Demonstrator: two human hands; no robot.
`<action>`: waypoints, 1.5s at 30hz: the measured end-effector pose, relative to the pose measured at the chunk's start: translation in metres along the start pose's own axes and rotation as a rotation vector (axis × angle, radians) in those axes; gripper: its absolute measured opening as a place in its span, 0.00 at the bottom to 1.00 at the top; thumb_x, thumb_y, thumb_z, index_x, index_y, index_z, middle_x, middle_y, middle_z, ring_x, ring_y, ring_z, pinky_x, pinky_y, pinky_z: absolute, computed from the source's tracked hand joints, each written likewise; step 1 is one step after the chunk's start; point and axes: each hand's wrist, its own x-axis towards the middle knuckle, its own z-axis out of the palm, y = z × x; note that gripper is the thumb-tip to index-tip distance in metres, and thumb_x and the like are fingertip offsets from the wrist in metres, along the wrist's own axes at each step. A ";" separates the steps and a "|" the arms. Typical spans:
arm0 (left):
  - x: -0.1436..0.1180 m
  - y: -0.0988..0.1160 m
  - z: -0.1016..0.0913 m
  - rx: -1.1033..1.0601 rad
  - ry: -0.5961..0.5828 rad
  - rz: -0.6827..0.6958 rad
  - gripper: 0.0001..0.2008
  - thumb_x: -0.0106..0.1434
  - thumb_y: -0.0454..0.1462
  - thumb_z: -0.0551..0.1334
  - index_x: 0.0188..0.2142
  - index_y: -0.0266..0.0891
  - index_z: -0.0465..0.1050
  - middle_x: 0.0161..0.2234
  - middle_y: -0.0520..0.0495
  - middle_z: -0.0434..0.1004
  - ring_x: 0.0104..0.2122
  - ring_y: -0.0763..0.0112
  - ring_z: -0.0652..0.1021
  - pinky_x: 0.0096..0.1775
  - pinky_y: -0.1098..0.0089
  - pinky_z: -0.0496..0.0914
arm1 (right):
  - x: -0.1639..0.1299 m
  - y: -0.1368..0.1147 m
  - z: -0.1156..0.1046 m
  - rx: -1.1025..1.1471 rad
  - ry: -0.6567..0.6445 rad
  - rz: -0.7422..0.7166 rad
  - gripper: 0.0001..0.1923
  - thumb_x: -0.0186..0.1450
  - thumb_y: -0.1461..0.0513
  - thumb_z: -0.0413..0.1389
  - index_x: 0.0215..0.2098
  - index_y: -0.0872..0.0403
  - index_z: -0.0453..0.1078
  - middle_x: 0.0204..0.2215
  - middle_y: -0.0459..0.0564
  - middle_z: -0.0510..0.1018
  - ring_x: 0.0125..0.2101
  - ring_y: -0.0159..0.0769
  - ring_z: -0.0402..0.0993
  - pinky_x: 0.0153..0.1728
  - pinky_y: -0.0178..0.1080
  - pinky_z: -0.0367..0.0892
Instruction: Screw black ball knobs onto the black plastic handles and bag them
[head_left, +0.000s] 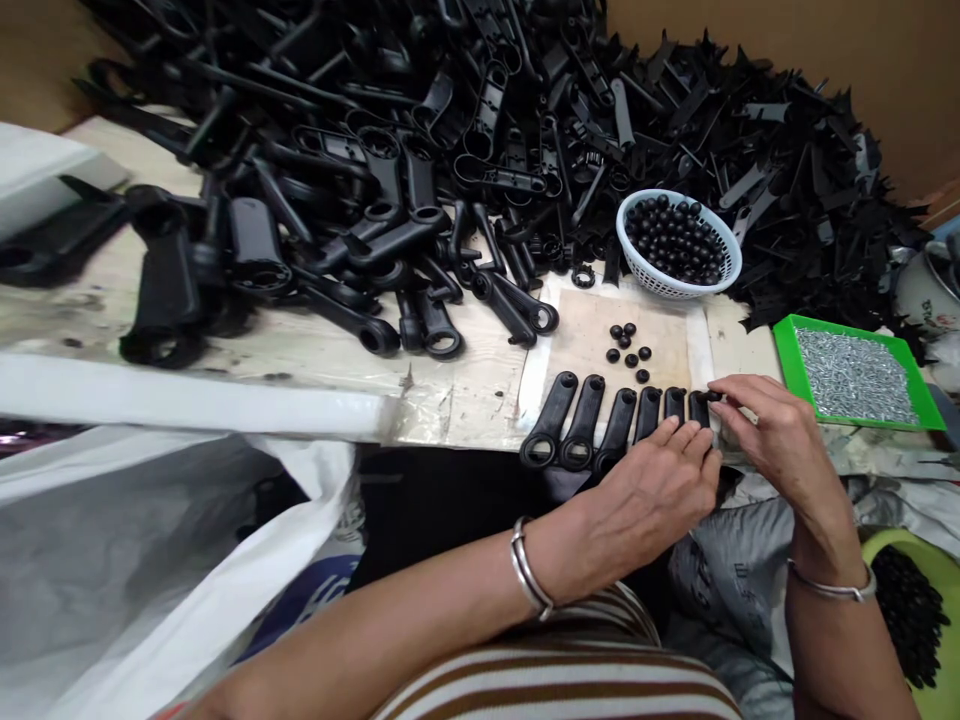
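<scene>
One head-worn camera looks forward and down, close over the workbench.

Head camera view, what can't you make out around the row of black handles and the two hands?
- Lower ends of the right-most handles in the row of black handles: covered by the left hand.
- What the right hand pinches at the last handle: too small, hidden by its fingers.
- Contents of the green tray: silvery bits too small to identify.
- Yellow-green tub: cut off by the right edge.

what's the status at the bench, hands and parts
Left hand flat on row of black handles. Right hand pinching small black cap at the rightmost handle. Loose caps beyond.
</scene>
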 end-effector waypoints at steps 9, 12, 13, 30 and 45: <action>0.002 -0.003 -0.009 0.011 -0.043 0.032 0.14 0.69 0.30 0.52 0.51 0.27 0.70 0.52 0.34 0.75 0.53 0.60 0.76 0.55 0.61 0.67 | 0.008 -0.009 -0.010 -0.235 -0.198 -0.070 0.08 0.70 0.65 0.50 0.40 0.54 0.72 0.39 0.57 0.79 0.40 0.46 0.75 0.39 0.45 0.68; 0.002 -0.003 -0.009 0.014 -0.047 0.036 0.15 0.69 0.29 0.52 0.52 0.27 0.70 0.54 0.34 0.74 0.53 0.60 0.76 0.57 0.60 0.66 | 0.011 -0.015 -0.012 -0.328 -0.262 -0.068 0.06 0.69 0.66 0.51 0.38 0.54 0.70 0.35 0.56 0.78 0.37 0.45 0.74 0.37 0.45 0.66; 0.001 -0.003 -0.009 0.010 -0.050 0.037 0.15 0.69 0.29 0.52 0.53 0.27 0.70 0.54 0.34 0.74 0.53 0.59 0.76 0.57 0.60 0.66 | 0.012 -0.018 -0.012 -0.353 -0.271 -0.063 0.06 0.69 0.67 0.51 0.37 0.54 0.70 0.34 0.55 0.77 0.36 0.45 0.74 0.36 0.44 0.66; 0.000 0.000 -0.003 -0.015 0.021 0.008 0.12 0.69 0.31 0.52 0.47 0.28 0.70 0.49 0.34 0.76 0.50 0.60 0.76 0.54 0.60 0.65 | 0.074 -0.023 0.007 -0.133 -0.263 -0.111 0.12 0.70 0.63 0.51 0.47 0.53 0.75 0.42 0.56 0.81 0.44 0.46 0.76 0.44 0.44 0.69; 0.001 -0.002 -0.007 -0.057 -0.021 0.000 0.13 0.69 0.28 0.51 0.49 0.28 0.69 0.49 0.35 0.75 0.51 0.60 0.76 0.53 0.60 0.67 | 0.044 -0.009 -0.009 0.721 -0.081 0.279 0.13 0.58 0.57 0.66 0.41 0.51 0.78 0.38 0.50 0.83 0.38 0.38 0.80 0.42 0.42 0.77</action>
